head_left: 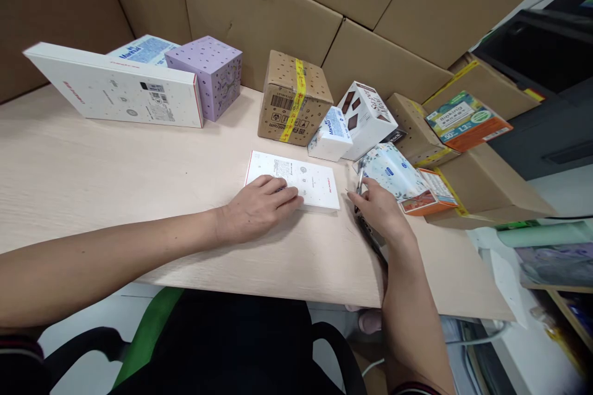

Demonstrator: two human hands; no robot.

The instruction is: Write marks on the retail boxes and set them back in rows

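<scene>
In front of me a flat white box (319, 188) with small print and red lettering lies on the table. My left hand (264, 203) rests on the near left part of this box, fingers stretched out and palm down. To the right of the box, my right hand (380, 208) has its fingers closed round a slim silver-and-dark tool (359, 184); its exact kind is hard to make out. The tool points away from me, apart from the box. Below that hand lies a long dark object (370, 239), partly hidden by the wrist.
Back left, a large white box (125, 92) stands before a purple box (217, 77). A taped brown carton (294, 99) stands behind the flat box. Small white and blue packs (331, 136), a floral tissue pack (393, 170) and open cartons (486, 185) crowd the right.
</scene>
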